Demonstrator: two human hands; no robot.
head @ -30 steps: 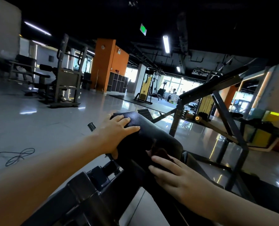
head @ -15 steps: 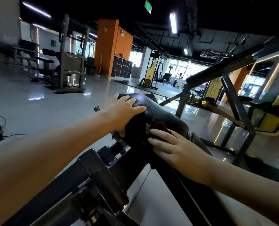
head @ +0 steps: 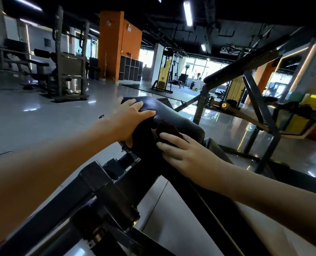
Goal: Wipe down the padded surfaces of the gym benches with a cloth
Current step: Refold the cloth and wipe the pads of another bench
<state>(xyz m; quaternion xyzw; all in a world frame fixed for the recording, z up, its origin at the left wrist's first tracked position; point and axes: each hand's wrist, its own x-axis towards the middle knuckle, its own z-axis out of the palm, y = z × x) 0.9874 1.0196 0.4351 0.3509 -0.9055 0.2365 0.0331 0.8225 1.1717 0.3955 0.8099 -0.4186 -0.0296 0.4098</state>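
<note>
1. My left hand (head: 129,119) lies on the black pad (head: 173,115), fingers spread flat across its top, thumb down the near side.
2. My right hand (head: 188,156) presses the dark red cloth (head: 169,128) against the pad with straight fingers.
3. The cloth bunches just beyond that hand, near the left one.

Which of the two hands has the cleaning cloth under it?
The right hand: it presses the dark red cloth onto the black bench pad. The left hand lies bare on the pad's far end.

Orange pillar (head: 114,45), dark cubby shelves (head: 130,70) beside it, lit ceiling tube (head: 188,13), glossy floor (head: 24,122).
</note>
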